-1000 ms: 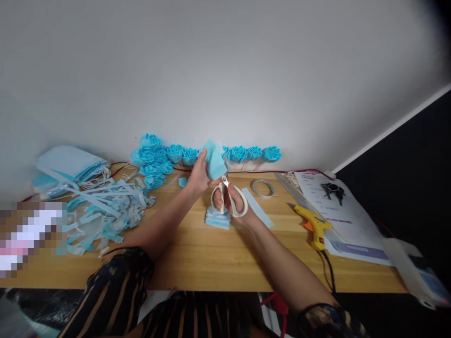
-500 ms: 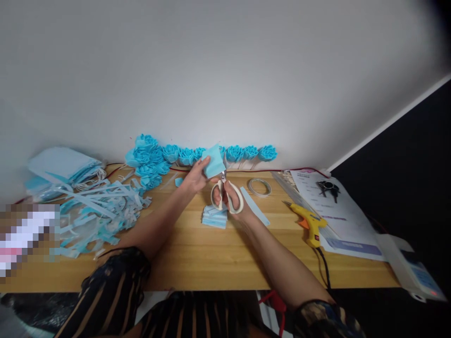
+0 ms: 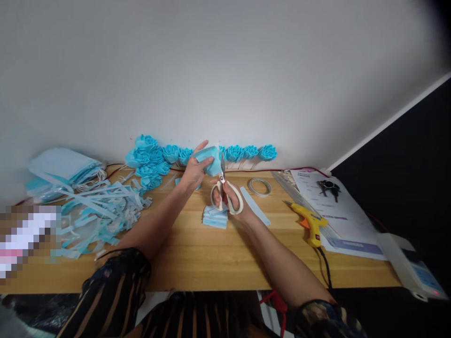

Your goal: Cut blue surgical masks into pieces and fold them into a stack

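Observation:
Between the thumb and fingers of my left hand [image 3: 195, 172] is a light blue fabric piece [image 3: 212, 162], raised above the table. My right hand [image 3: 232, 199] is closed around the cream handles of a pair of scissors [image 3: 222, 177]. Their blades point upward along the right edge of the fabric piece; whether they touch it I cannot tell. Below my hands lies a small stack of folded blue fabric pieces [image 3: 214, 218]. A pale blue strip [image 3: 255, 206] is on the table beside my right wrist.
Blue fabric flowers [image 3: 147, 157] line the wall. To the left are tangled strip scraps [image 3: 102, 216] and stacked face masks [image 3: 65, 166]. On the right lie a tape roll [image 3: 270, 188], a yellow glue gun [image 3: 312, 224], keys [image 3: 329, 187] on printed paper [image 3: 338, 220], and a white device [image 3: 410, 267].
The fabric piece has turned and bent in my left hand, whose thumb now lies across its front. A small blue piece has appeared on the table below it. The scissors have barely moved.

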